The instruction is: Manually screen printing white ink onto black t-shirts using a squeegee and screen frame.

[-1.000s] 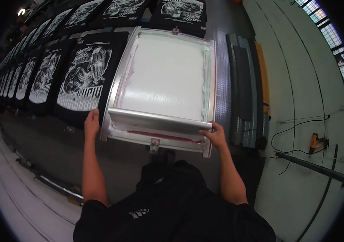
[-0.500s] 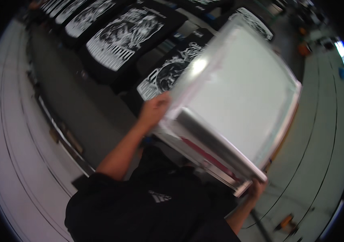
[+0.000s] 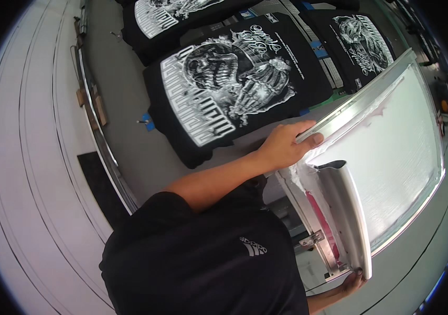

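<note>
My left hand (image 3: 288, 145) is closed round the left rail of a screen printing frame (image 3: 359, 100), thumb on top. The frame holds pale mesh (image 3: 397, 157) and is tilted in front of me on the right. At its near corner, my right hand (image 3: 353, 283) grips the frame close to the end of a squeegee (image 3: 358, 220); its fingers are partly hidden underneath. The metal squeegee lies inside the frame along the near side, beside a streak of red ink (image 3: 322, 223). Left of the frame, a black T-shirt (image 3: 308, 79) with a white skull print lies flat.
More printed black shirts lie beyond, one at the far left (image 3: 129, 26) and one at the far right (image 3: 334, 39). A metal rail (image 3: 98, 110) runs along the grey table's (image 3: 124, 100) left edge. White tiled floor (image 3: 30, 157) borders both sides.
The screen frame has shifted right in view, uncovering the skull-print shirt. My left hand has moved right with it, and my right hand lower. My view has also turned.
</note>
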A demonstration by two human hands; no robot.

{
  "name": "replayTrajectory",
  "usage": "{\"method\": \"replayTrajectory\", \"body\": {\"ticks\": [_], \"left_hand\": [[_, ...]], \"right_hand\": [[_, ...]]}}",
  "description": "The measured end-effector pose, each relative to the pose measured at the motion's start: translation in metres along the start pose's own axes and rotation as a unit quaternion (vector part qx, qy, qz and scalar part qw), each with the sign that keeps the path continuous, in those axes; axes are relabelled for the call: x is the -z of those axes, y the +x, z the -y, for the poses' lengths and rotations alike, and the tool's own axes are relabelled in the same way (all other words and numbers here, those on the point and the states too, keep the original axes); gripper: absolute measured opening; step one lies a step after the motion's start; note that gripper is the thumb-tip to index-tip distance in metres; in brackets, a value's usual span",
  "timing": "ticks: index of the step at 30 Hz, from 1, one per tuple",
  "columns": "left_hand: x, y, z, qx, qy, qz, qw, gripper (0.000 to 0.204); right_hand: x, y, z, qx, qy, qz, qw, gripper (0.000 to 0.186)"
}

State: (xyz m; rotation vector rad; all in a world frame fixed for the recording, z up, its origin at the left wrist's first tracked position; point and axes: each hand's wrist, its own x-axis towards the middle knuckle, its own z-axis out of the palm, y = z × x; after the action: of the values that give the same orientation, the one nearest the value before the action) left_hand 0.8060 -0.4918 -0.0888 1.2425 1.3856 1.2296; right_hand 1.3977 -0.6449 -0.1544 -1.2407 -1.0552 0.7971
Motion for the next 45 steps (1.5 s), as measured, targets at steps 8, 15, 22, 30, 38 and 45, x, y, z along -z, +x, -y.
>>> {"method": "replayTrajectory", "body": {"ticks": [8, 15, 22, 30, 38, 45], "left_hand": [[-0.121, 0.205, -0.051, -0.038, -0.062, -0.024, 0.997, 0.058], [-0.208, 0.4, -0.143, 0.005, -0.112, -0.025, 0.993, 0.052], [-0.281, 0.579, -0.168, -0.022, -0.147, -0.147, 0.978, 0.049], [-0.34, 0.714, -0.217, -0.034, -0.152, -0.354, 0.922, 0.048], [-0.378, 0.848, -0.206, 0.066, -0.027, -0.534, 0.842, 0.047], [-0.436, 0.911, -0.211, 0.114, -0.123, -0.679, 0.715, 0.047]], "right_hand": [[0.016, 0.269, 0.024, -0.013, -0.017, 0.031, 0.999, 0.061], [0.005, 0.515, 0.121, 0.004, -0.026, 0.014, 1.0, 0.062], [-0.089, 0.81, 0.123, 0.0, -0.02, 0.112, 0.993, 0.06], [-0.235, 1.153, 0.131, 0.009, -0.001, 0.342, 0.94, 0.059], [-0.421, 1.385, 0.075, 0.025, -0.016, 0.509, 0.86, 0.05], [-0.595, 1.509, 0.043, -0.007, -0.014, 0.663, 0.749, 0.047]]}}
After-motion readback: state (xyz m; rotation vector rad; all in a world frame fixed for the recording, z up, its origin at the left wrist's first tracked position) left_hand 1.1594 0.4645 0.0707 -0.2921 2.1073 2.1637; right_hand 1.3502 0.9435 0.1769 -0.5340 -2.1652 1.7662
